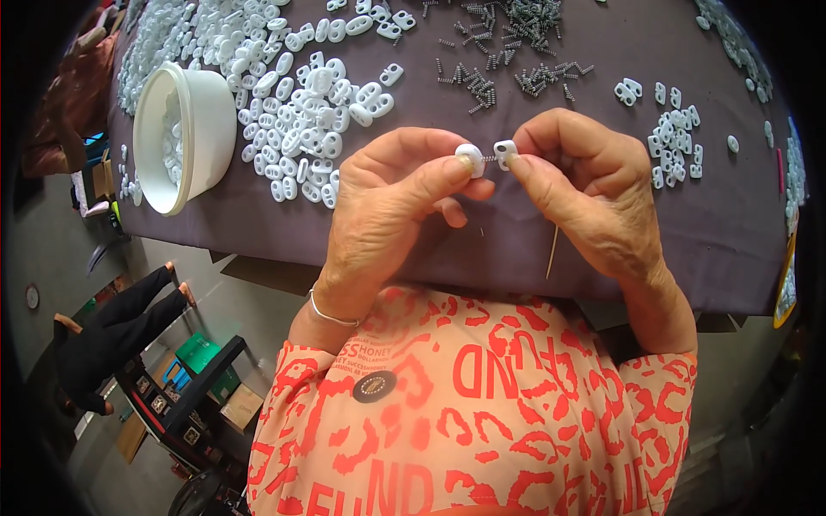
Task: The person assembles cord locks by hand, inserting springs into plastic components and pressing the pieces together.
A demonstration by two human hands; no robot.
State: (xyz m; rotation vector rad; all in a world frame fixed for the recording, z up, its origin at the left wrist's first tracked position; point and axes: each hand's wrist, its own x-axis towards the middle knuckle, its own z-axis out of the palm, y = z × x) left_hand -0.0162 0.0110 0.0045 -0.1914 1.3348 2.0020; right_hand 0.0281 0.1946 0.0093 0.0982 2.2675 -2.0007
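Right now both hands are raised just above the near edge of the purple-grey table (602, 52), close together, each pinching a small white plastic piece. The left hand (387, 215) has its thumb and forefinger closed on a rounded white plastic cap (470, 159), the other fingers curled loosely under; the right hand (585, 189) is closed the same way on a second white plastic piece (505, 153). Between the two pieces runs a tiny metal screw (489, 158), bridging them so they sit just apart. These parts look feather-light, stiff and smooth, so I judge they could slip or pop out of a pinch; gripping them by the flat outer faces, as the fingertips do, seems the sure hold, and the thin screw looks easy to drop. A slim stick-like thing (551, 254) shows below the right hand, though I cannot tell whether it is held. On the table lies a heap of white plastic pieces (301, 112) beside a white bowl (194, 129) tipped on its side, a scatter of small screws (508, 43) farther back, and a smaller cluster of white pieces (675, 142) to the right. Another person in dark clothes (112, 335) is off to the left, below the table.
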